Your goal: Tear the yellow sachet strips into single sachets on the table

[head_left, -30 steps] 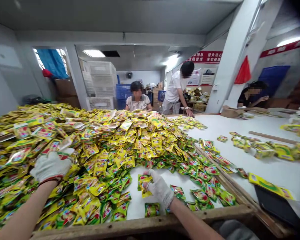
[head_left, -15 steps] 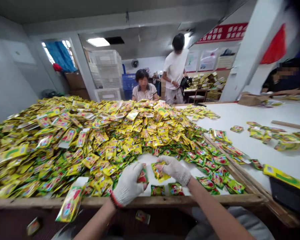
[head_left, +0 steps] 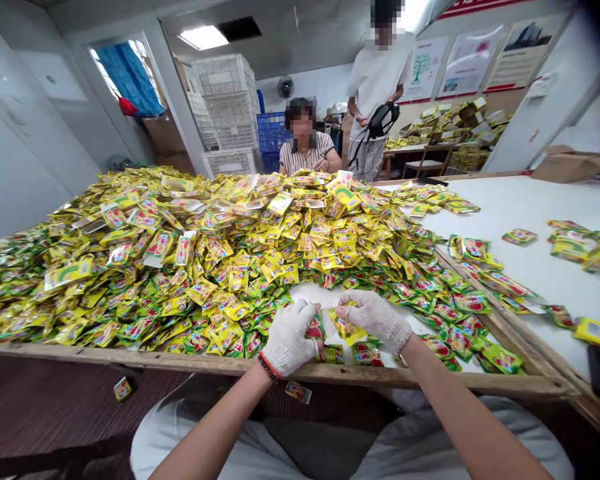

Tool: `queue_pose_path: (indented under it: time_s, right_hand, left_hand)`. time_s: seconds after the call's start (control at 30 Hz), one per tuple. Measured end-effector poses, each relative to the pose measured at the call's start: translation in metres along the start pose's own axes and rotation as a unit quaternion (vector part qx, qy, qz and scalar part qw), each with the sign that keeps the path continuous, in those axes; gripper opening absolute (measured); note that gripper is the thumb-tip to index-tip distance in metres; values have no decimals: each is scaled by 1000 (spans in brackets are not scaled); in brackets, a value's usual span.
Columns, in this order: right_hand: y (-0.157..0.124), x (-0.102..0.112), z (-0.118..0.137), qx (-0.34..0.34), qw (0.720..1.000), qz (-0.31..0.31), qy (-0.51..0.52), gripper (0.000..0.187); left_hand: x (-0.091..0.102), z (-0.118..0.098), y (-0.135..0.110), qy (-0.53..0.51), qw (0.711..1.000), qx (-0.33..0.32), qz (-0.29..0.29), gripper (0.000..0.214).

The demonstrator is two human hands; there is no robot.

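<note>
My left hand (head_left: 291, 339), in a white knit glove, is closed round a green-and-red sachet (head_left: 317, 327). Beside it, my right hand (head_left: 377, 320), gloved too, pinches a yellow sachet (head_left: 347, 327) at its upper edge. The two sachets are close together but apart, above a bare white patch of tabletop (head_left: 313, 293). Just below the hands, a green-and-red sachet (head_left: 367, 354) and another sachet (head_left: 332, 354) lie near the wooden front rim (head_left: 220, 362). A large heap of yellow and green sachets (head_left: 240, 267) rises behind and to the left of my hands.
A wooden divider (head_left: 490, 313) runs along the right. Beyond it, more sachets (head_left: 570, 243) and a cardboard box (head_left: 573, 163) are on the white table. A person in stripes (head_left: 307, 150) sits behind the heap; another stands holding a black bag (head_left: 380, 123). Sachets lie on the floor (head_left: 55, 413).
The view has tipped down and shifted left. Both hands still hold their sachets, in much the same pose. The yellow carton lying across the front rim at left is no longer seen there.
</note>
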State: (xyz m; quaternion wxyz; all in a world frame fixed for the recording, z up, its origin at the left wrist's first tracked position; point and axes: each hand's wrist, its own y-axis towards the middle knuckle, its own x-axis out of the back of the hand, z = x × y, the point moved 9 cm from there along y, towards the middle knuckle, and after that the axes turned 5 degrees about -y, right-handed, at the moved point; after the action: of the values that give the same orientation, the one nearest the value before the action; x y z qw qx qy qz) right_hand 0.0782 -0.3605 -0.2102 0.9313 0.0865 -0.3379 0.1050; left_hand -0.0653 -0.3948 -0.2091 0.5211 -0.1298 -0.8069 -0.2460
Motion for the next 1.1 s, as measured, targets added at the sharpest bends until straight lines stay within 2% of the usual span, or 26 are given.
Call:
queue_pose_path:
  time_s: [0.07,0.17,0.27,0.33,0.43,0.53,0.6,0.67,0.77,0.87,0.93,1.03,1.1]
  right_hand:
    - [0,0,6,32,996,8,-86,21]
    - [-1,2,16,70,983,-51,-161,22]
    - [-6,-4,21,72,966,-118,-217,27]
    - [-8,-10,17,47,962,-130,-235,30]
    - [-10,-16,8,31,981,-68,-176,23]
    - [-10,-15,2,49,994,12,-101,26]
    - [-11,-8,-3,35,996,-1,-82,25]
    - [-13,-3,-6,12,996,-53,-74,23]
    - [-19,-9,-4,-6,991,-107,-84,21]
    - [-23,-20,-2,6,993,-73,-98,18]
    - [-24,-15,-5,1,993,-74,-97,19]
    - [-26,-5,-9,-21,993,-96,-65,17]
    - [-26,-16,-5,-17,999,-44,-11,16]
  left_hand:
    - [0,-5,1,-6,1000,-20,9,60]
    - [-2,-12,3,-24,999,-22,18,49]
    - [-7,-14,6,-41,999,8,-2,33]
    - [-10,-13,6,-26,999,24,-24,29]
    - [-11,-12,5,27,998,23,-42,38]
    - [-13,-17,5,51,998,-16,-17,51]
    - [-16,-18,6,34,999,-32,6,50]
    - [-17,-15,7,5,1000,-23,17,44]
    - [-20,-10,7,-18,1000,-1,17,36]
    - [-18,-10,5,13,1000,-3,-9,43]
    - [-15,-13,4,43,999,-10,-23,54]
    - [-17,-19,3,70,997,-30,-11,67]
    - [-18,-23,3,78,996,-39,-2,64]
